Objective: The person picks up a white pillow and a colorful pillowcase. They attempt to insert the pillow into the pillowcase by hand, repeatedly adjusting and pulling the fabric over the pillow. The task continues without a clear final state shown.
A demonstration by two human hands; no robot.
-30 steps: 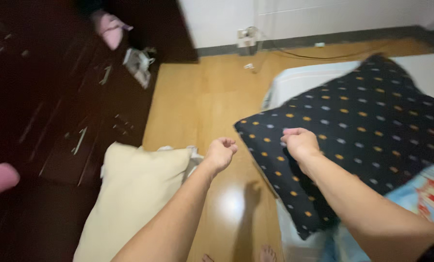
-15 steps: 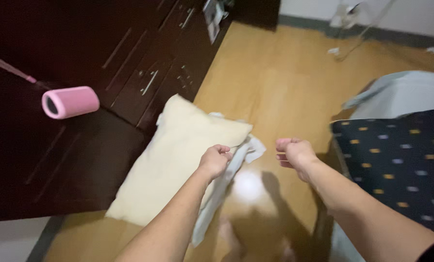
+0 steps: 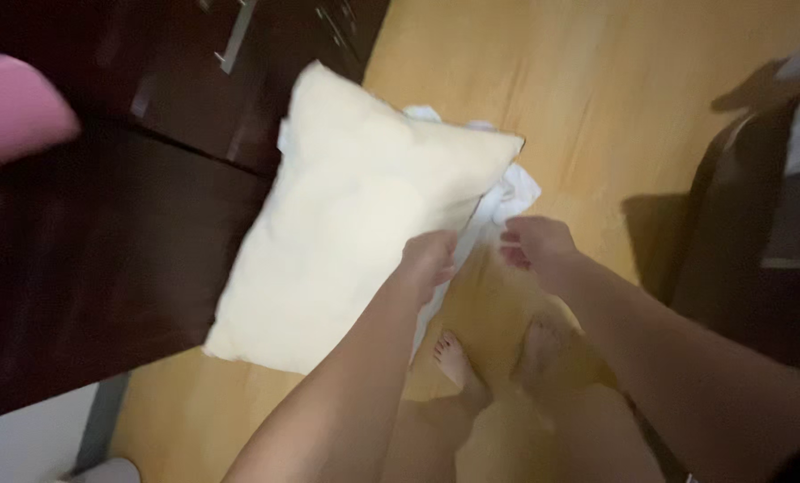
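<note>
1. We see the warm yellow wooden floor (image 3: 543, 98) spreading beyond and beneath our fingers, with our bare feet (image 3: 458, 358) standing on it below our hands.
2. The dark brown wooden cabinet with metal drawer handles (image 3: 105, 241) stands well to the left of our fingers, and the pillow leans against its front.
3. The large cream-coloured soft rectangular pillow (image 3: 346, 215) lies tilted just left of and beyond our fingers, one lower edge on the floor.
4. A dark piece of furniture (image 3: 749, 241) sits well to the right of our right fingers; it is too blurred to tell more.
5. The crumpled white cloth (image 3: 507, 192) pokes out from behind the pillow's right edge, just beyond and between our two sets of fingers.
6. A blurred pink rounded object (image 3: 15, 107) sits far to the left of our fingers, at the picture's edge.
7. Our left hand (image 3: 429, 255) has its fingers curled closed, pinching the pillow's right edge.
8. Our right hand (image 3: 539, 246) has its fingers bent narrowly near the white cloth; we cannot tell whether they grip it.
</note>
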